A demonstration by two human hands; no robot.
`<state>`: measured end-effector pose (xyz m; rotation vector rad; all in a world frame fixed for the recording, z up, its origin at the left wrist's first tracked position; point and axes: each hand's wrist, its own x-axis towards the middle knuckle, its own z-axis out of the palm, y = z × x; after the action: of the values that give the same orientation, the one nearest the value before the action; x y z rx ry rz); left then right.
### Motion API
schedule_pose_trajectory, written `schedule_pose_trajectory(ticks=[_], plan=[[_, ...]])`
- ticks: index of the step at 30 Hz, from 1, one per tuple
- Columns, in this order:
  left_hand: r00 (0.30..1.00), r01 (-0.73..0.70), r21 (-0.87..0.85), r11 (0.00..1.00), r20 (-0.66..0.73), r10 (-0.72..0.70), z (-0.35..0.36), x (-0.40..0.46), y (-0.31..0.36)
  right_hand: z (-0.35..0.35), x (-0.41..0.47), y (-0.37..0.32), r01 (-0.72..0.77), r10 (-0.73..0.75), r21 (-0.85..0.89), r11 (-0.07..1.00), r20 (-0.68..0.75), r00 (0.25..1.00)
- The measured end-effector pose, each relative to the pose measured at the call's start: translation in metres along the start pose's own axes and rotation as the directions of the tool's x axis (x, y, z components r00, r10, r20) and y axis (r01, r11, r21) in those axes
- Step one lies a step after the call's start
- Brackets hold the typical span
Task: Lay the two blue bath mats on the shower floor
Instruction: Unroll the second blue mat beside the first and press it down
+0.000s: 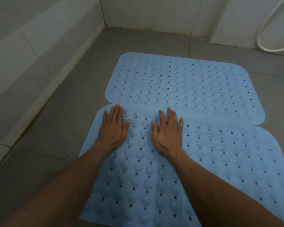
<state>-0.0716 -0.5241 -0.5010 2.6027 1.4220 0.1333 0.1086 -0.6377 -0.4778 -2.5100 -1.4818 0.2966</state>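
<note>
Pressing left hand [112, 128] flat, fingers spread, on far left corner of near blue mat [203, 161], left of frame centre. My right hand [168, 131] just right of it, palm down, fingers apart, gripping nothing. Far blue mat [179, 84] lies flat on grey shower floor [56, 128], edges meeting at my fingertips. White hose [269, 30] upper right.

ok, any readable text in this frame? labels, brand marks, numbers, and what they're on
None readable.
Far blue mat: only holes and bumps, no print or logo visible.
Near blue mat: the same, no marking visible; both hands, left and right, lie flat on it and cover part of it.
Wall tiles, grey floor and white hose: no text or signs.
</note>
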Motion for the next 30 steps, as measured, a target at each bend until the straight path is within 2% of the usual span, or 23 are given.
schedule_pose_trajectory(ticks=[4,8,10,14,17,30], plan=[[0.997,-0.056,-0.001,0.998,0.06,0.056,0.001,0.01,-0.002,0.018,0.003,-0.027,-0.074,0.074,0.0,0.997,0.032,0.997],[0.993,0.076,-0.078,0.994,0.095,-0.068,0.001,0.022,0.013,0.022,0.004,-0.03,-0.121,0.121,-0.018,0.993,-0.011,0.993],[0.993,0.099,-0.02,0.995,0.064,-0.098,0.002,0.024,0.022,0.021,0.006,-0.031,-0.141,0.141,-0.007,0.99,-0.049,0.989],[1.0,-0.005,0.005,1.0,-0.029,0.005,0.002,0.023,0.023,0.023,0.01,-0.035,-0.171,0.171,0.011,0.985,-0.139,0.975],[0.997,-0.08,-0.051,0.995,-0.006,0.08,0.004,0.025,0.022,0.026,0.011,-0.035,-0.163,0.158,-0.027,0.986,-0.14,0.977],[0.991,-0.076,-0.029,0.997,0.109,0.079,-0.005,0.031,0.027,0.018,0.019,-0.036,-0.195,0.192,-0.068,0.978,-0.044,0.98]])
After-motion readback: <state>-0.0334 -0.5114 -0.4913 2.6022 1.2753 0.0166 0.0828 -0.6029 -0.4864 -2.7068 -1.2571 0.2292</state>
